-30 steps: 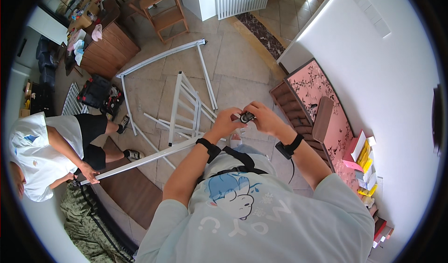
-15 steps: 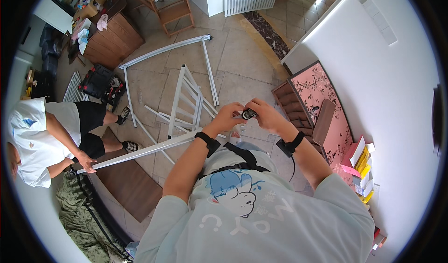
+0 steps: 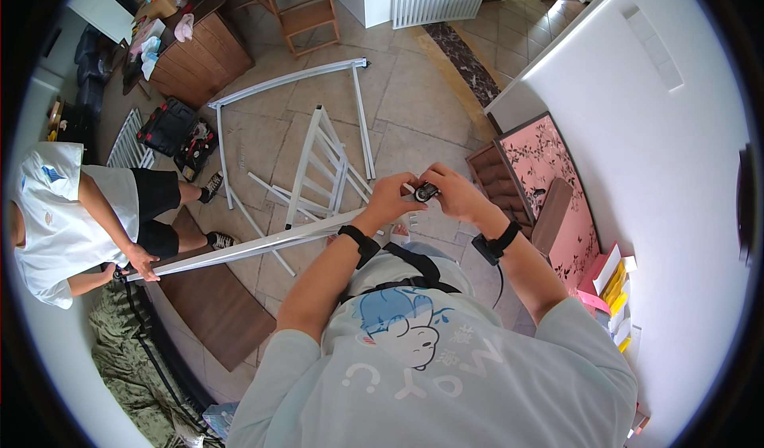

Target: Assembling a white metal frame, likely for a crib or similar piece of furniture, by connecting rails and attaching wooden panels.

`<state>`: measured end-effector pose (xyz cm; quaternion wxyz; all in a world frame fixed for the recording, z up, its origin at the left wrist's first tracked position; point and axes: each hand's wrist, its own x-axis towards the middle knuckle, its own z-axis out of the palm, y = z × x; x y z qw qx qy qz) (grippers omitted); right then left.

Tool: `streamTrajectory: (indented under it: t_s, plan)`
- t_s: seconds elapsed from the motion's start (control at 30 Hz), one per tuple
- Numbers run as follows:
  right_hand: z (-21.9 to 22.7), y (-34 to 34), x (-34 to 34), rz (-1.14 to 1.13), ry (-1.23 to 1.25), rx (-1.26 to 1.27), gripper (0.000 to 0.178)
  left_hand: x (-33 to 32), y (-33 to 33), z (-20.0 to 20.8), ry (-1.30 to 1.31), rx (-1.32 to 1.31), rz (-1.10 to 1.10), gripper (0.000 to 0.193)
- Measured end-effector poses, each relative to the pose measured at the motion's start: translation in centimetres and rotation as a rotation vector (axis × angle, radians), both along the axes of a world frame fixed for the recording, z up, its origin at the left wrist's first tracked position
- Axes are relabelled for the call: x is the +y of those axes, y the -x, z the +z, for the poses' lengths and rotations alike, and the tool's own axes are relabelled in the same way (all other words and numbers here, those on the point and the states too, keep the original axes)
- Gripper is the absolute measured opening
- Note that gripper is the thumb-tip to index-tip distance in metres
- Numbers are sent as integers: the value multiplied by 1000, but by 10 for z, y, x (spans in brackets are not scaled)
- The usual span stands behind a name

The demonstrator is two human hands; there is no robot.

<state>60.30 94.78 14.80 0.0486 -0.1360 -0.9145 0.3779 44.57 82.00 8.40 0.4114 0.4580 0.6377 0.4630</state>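
In front of my body, my left hand (image 3: 391, 197) and my right hand (image 3: 454, 195) meet around a small black fitting with a round, silvery face (image 3: 425, 192). Fingertips of both hands pinch it from either side; its exact kind is too small to make out. Below my left forearm runs a long white metal beam (image 3: 239, 251), its near end hidden behind my arm. At the left, a co-worker's hand (image 3: 143, 262) grips the beam's other end, and that person's second hand is by a dark piece there.
White metal bars (image 3: 290, 78) and a slatted panel (image 3: 322, 161) lie on the tiled floor ahead. A black toolbox (image 3: 169, 126) lies opened beside the co-worker. A brown board (image 3: 215, 313) is at lower left. Pink panel (image 3: 557, 161) and white wall stand on my right.
The co-worker's second hand has come into view at the beam's end, and their body has shifted slightly. My hands stay on the black fitting, which has turned a little. The view has shifted slightly.
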Motion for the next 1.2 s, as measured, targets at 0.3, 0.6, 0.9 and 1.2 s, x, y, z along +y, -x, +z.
streamTrajectory:
  t_s: [0.3, 0.6, 0.9, 1.2]
  plan:
    - [-1, 2, 3, -11, 9, -60, 41, 9, 9, -25, -112, -117, -103, 48]
    - [5, 5, 3, 32, 4, -88, 38, 1, 3, -6, 95, -23, -9, 52]
    - [7, 15, 9, 125, -51, -89, 39, 1, 4, -5, 0, -87, 20, 46]
    - [12, 14, 7, 157, -70, -116, 40, 0, 11, -6, 25, -50, -77, 46]
